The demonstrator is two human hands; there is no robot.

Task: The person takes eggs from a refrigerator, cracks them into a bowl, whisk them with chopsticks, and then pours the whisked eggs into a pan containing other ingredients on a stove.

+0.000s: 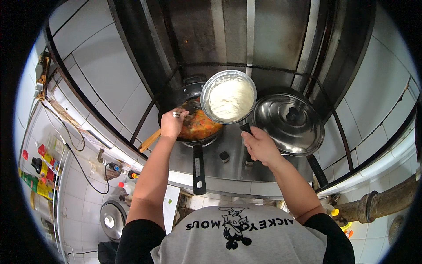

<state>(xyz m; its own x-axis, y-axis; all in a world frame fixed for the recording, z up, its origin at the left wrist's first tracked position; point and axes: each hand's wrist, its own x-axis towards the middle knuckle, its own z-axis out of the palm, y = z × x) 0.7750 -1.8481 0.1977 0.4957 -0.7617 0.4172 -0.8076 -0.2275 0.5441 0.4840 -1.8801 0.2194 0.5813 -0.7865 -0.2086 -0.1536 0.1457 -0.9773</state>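
Note:
My left hand (172,124), with rings on a finger, is closed around a spatula with a wooden handle (150,140). The handle's end sticks out left of my wrist. Part of its dark blade (192,105) shows over the pan, partly blurred. Orange-red chopped food in sauce (202,127) lies in the black frying pan (188,90). My right hand (260,145) grips the black handle of a small metal saucepan (253,90), raised at the pan's right side. Pale, thick batter or dough (230,99) fills much of the saucepan, which hides part of the frying pan.
The frying pan's black handle (199,171) points towards me over the steel stove top (230,173). At right, a domed metal lid (280,135) covers another pan, whose handle (317,170) juts outward. A control knob (224,156) sits between. Bottles and packets (43,171) stand at far left.

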